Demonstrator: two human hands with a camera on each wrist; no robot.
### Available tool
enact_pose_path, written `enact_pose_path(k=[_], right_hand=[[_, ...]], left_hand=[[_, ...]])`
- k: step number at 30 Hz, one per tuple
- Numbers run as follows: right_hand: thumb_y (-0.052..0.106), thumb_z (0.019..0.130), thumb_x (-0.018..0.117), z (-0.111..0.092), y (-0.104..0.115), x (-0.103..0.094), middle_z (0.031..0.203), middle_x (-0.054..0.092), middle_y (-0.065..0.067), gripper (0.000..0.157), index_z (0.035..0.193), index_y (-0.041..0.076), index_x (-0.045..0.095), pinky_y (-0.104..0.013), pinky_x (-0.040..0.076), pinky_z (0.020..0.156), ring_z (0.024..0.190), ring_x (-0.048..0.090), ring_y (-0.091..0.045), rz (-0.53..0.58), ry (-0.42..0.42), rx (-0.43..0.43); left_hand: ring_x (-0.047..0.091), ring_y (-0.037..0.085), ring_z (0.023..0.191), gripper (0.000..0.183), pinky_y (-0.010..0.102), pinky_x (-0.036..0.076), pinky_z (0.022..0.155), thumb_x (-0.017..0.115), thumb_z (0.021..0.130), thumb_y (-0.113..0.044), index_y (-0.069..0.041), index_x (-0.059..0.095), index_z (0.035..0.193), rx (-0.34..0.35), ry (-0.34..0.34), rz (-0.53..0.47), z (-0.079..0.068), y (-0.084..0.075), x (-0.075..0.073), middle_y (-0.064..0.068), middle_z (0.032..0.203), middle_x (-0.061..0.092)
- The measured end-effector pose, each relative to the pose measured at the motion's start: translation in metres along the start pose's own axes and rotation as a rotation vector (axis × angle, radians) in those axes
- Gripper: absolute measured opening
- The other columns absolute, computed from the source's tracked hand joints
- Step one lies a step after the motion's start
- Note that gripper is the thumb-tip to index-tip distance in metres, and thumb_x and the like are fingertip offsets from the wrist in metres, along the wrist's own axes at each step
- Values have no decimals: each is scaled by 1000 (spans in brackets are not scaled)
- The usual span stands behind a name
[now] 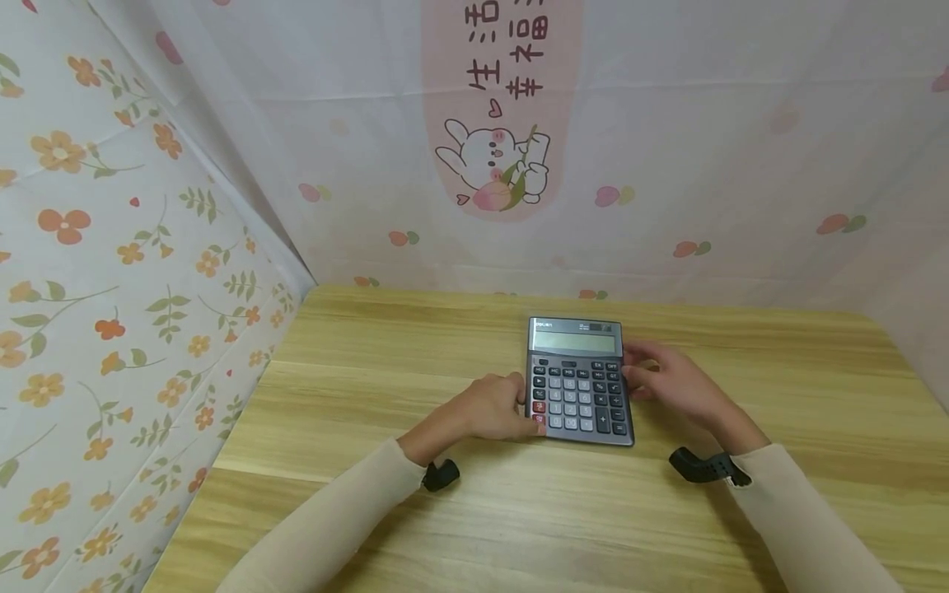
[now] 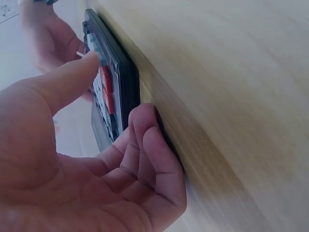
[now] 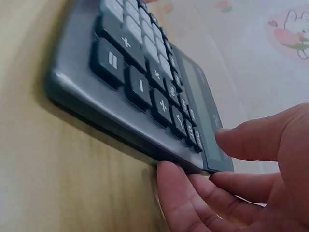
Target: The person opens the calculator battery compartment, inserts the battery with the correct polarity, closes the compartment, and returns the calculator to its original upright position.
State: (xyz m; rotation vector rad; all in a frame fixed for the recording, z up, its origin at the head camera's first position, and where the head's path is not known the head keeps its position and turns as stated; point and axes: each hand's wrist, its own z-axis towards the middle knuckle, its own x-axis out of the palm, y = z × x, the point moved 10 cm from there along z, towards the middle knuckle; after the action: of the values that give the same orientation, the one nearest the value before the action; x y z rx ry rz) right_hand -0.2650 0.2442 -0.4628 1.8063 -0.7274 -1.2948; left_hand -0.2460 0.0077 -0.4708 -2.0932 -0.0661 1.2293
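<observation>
A grey desktop calculator lies on the wooden table with its display at the far end. My left hand holds its left side near the lower corner. In the left wrist view the thumb reaches over the key face by the red keys, and the curled fingers sit at the side edge. On the opposite side, my right hand grips the upper right edge. The right wrist view has its thumb over the display end and its fingertips against the lower edge, partly hidden beneath.
The wood-grain table extends around the calculator. Behind it hangs a pale curtain with a rabbit print, and a flowered cloth hangs along the left. Dark straps are on both wrists.
</observation>
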Motion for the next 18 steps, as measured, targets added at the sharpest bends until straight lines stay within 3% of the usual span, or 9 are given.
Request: enact_pose_path(k=[4, 12, 18], right_hand=[[8, 112, 58, -8, 0, 4, 145, 56, -37, 59, 161, -17, 38, -38, 65, 84, 116, 70, -41, -14, -2, 7], [9, 112, 60, -21, -1, 10, 146, 57, -36, 59, 160, -16, 39, -35, 65, 82, 109, 72, -33, -39, 4, 13], [7, 110, 62, -27, 0, 12, 144, 57, -35, 59, 160, -16, 40, -34, 65, 79, 108, 73, -34, -42, -21, -1]], left_hand=[[59, 14, 72, 40, 28, 46, 63, 79, 99, -46, -10, 63, 104, 3, -5, 2, 3, 2, 0, 0, 82, 65], [58, 13, 69, 37, 27, 43, 60, 81, 99, -41, -9, 63, 104, -14, 1, -24, 4, 2, 0, 0, 80, 66], [58, 13, 69, 37, 27, 43, 61, 80, 100, -42, -10, 63, 103, -9, -3, -33, 3, 1, -1, -1, 79, 66]])
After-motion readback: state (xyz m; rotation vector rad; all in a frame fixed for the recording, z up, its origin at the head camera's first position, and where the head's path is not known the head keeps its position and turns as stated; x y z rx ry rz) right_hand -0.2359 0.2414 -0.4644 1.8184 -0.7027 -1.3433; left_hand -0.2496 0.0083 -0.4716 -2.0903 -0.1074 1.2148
